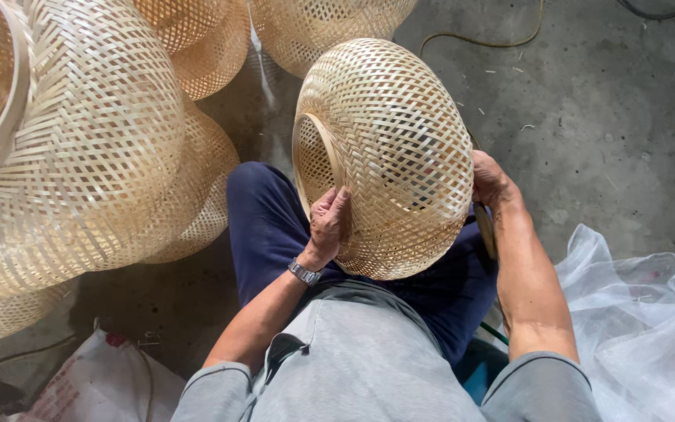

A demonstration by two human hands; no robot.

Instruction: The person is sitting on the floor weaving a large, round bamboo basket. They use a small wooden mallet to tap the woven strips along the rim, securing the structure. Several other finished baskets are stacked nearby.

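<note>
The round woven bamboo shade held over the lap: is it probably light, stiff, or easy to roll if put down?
The woven bamboo shade is likely light: its open lattice shows gaps, and the left hand and right hand steady it by its sides only. It probably flexes a little, since the strips are thin. Its rounded, bulging form suggests it could roll on the concrete floor.
</note>
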